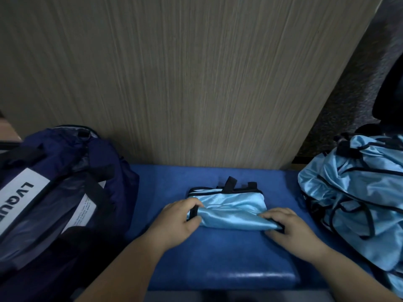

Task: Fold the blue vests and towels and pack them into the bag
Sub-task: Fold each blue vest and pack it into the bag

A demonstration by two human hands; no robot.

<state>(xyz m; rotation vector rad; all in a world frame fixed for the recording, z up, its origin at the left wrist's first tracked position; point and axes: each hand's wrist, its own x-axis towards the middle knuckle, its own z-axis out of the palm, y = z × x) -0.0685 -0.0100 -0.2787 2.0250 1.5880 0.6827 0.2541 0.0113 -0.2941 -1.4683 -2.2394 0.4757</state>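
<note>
A light blue satin vest (229, 209) with black trim lies folded small in the middle of the blue padded bench (229, 258). My left hand (176, 221) grips its near-left corner, fingers pinching the fabric by a black strap. My right hand (290, 227) holds the near-right corner, fingers curled over the fold. A navy mesh bag (65, 182) with a white label stands at the left, its top open. A heap of unfolded light blue vests (353, 192) rests at the right end of the bench.
A wood-grain panel (185, 73) rises directly behind the bench. Dark speckled floor (359, 94) and a black object (390, 94) show at the far right. The bench's front edge runs just below my forearms.
</note>
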